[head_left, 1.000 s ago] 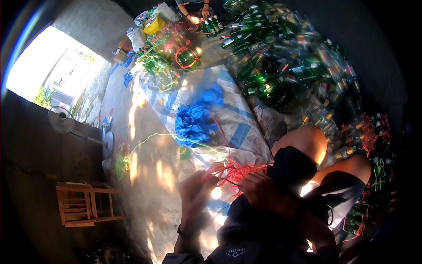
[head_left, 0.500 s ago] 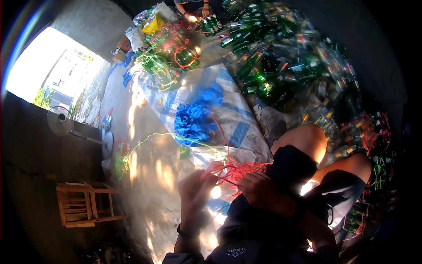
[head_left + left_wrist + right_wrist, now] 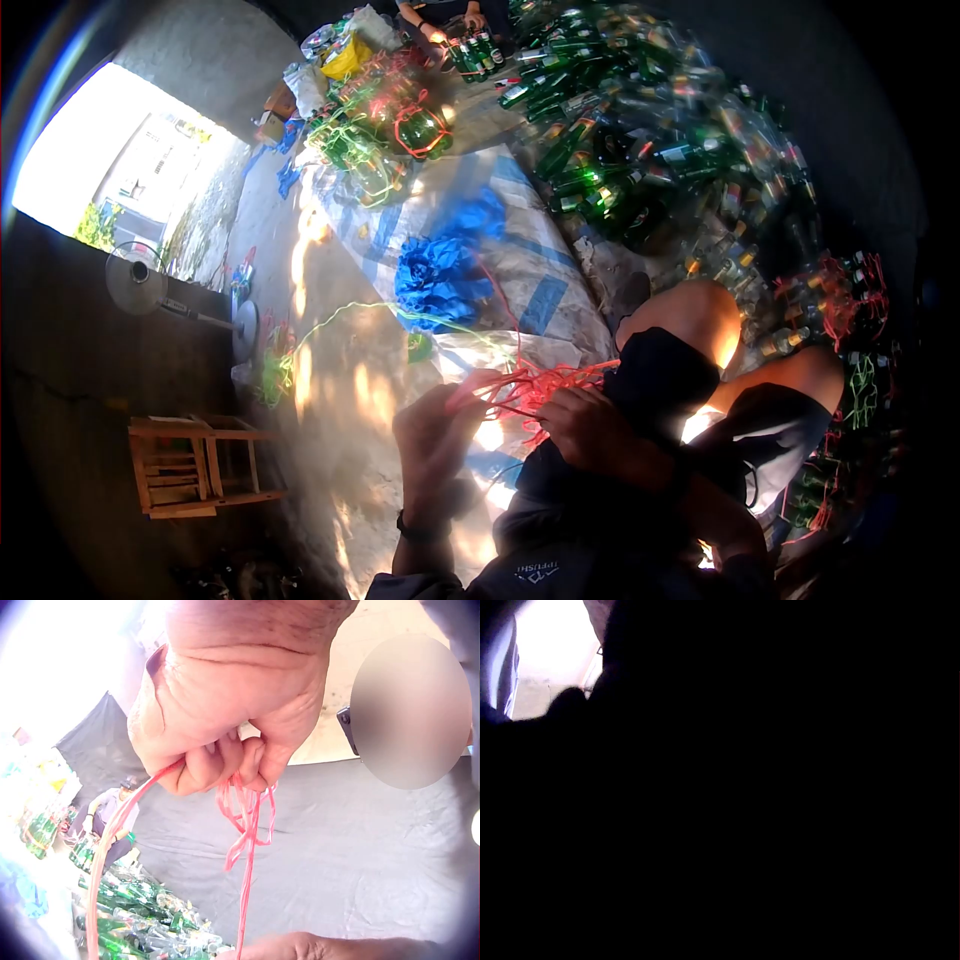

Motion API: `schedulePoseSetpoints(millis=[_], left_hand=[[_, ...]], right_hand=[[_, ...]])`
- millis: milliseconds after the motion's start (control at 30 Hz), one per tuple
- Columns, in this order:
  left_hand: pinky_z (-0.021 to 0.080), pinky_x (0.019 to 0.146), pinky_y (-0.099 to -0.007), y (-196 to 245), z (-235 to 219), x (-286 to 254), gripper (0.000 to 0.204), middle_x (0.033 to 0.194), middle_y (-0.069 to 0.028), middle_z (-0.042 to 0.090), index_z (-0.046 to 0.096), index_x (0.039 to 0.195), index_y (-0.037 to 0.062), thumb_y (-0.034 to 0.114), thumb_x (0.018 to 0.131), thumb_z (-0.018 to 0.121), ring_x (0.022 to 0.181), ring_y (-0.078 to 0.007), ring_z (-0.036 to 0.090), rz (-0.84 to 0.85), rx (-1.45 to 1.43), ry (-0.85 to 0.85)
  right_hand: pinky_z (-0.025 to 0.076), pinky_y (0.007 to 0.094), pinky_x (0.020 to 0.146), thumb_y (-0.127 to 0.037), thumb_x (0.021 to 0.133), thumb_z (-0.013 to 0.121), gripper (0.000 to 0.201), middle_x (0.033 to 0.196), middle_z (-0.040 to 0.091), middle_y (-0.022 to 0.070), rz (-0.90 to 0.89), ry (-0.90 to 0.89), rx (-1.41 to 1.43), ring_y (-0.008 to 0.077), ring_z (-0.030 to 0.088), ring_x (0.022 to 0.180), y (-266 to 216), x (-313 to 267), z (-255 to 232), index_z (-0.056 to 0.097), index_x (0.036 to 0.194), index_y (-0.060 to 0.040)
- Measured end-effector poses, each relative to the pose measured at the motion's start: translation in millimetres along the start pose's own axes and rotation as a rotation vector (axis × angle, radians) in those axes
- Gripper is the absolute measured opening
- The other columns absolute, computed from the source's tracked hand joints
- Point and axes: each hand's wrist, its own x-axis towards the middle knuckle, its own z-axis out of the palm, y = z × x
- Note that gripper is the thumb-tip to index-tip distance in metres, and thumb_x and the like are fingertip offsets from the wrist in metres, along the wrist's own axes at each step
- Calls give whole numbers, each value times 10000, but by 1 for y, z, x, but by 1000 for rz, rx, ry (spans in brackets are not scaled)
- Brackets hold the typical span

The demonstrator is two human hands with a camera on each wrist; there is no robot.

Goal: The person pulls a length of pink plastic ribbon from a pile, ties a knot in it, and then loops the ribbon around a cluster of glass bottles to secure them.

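Pink-red plastic twine lies bunched in a tangle by the knee in the head view. My left hand grips several strands of it. In the left wrist view its curled fingers close round the twine, with a loop and a straight strand hanging below. To the right of it, my right hand pinches the twine beside the tangle, next to the dark shorts. Strands run between the two hands. The right wrist view is almost wholly dark and hides that hand's fingers.
A heap of green bottles spreads at the upper right. Blue plastic rests on a white-and-blue sheet ahead. Twine-tied bottles stand farther off, near another person's hands. A fan and wooden stool are at left.
My left hand has moved slightly left, away from my right hand, with the twine still in its grip. My right hand stays nearly in place.
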Motion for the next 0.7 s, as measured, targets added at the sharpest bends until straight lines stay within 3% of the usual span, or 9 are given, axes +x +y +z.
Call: schedulePoseSetpoints(millis=[233,500,633,700], left_hand=[[395,697,-213,19,0,-5,63,801,43,593,707,913,-40,-37,892,648,752,-30,490,61,23,16],[449,776,-246,28,0,-12,96,859,-3,656,710,970,-50,20,907,691,811,-66,566,125,3,52],[465,775,-265,19,-11,-8,145,886,-18,673,719,995,-45,75,915,726,815,-80,580,134,-1,83],[451,730,-255,14,-19,-7,198,900,-22,670,724,1007,-37,137,921,754,791,-79,567,220,11,107]], right_hand=[[522,424,854,-68,814,632,149,945,607,112,4,-18,-15,324,618,936,1,0,0,656,961,-72],[526,432,848,-50,814,635,178,968,591,122,56,-38,-18,333,619,959,-3,1,1,636,992,-69],[529,444,836,-28,811,644,232,1001,577,148,48,0,-67,350,623,948,-7,1,-2,613,1040,-53],[530,438,835,-23,812,646,231,1000,573,155,70,-1,-89,351,622,949,-8,1,-1,609,1039,-48]])
